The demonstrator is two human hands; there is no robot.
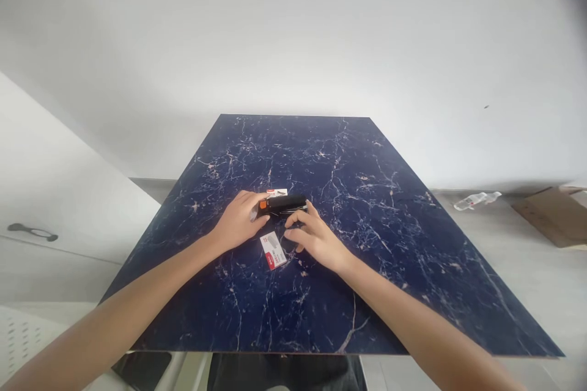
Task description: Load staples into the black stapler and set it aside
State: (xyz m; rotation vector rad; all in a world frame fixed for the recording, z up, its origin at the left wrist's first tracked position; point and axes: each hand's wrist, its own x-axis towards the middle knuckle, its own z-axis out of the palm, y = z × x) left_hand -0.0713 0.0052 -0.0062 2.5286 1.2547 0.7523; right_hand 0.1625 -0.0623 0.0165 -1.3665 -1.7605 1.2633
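A black stapler with an orange patch at its left end lies crosswise between my hands, a strip of metal showing along its near right side. My left hand is closed round the left end, thumb on the near side. Curled fingers of my right hand are at the stapler's right end, the index finger against the tip and the others below the metal strip. Just nearer to me lies a small white and red staple box. Another white box or card shows partly behind the stapler.
The dark blue marble-patterned table stands against a pale wall. On the floor to the right are a clear plastic bottle and a cardboard box. A white cabinet front with a dark handle is at left.
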